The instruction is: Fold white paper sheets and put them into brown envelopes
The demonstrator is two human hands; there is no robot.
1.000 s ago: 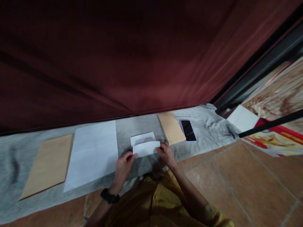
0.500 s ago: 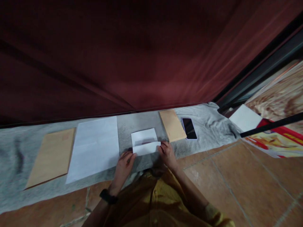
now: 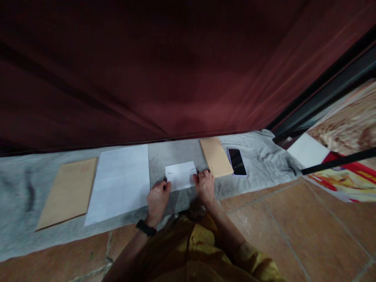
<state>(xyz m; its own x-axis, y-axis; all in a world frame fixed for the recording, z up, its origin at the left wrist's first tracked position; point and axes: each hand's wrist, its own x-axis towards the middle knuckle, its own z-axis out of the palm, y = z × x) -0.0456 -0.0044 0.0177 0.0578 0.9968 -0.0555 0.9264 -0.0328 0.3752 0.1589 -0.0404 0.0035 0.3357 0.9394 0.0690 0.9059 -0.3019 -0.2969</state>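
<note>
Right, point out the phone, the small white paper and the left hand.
Phone [image 3: 237,162], head view: middle of its dark screen.
Small white paper [image 3: 181,178], head view: near its middle.
Left hand [image 3: 158,199], head view: its back.

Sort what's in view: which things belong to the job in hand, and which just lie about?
In the job: folded white paper, left hand and right hand at its sides.
Probably lying about: larger brown envelope, large white sheet, smaller brown envelope, smartphone.

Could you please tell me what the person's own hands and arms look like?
Both the left hand and right hand are gloveless. A black wristband, possibly a watch, circles the left wrist. The right arm has a mustard-yellow sleeve that leaves the forearm largely bare.
</note>
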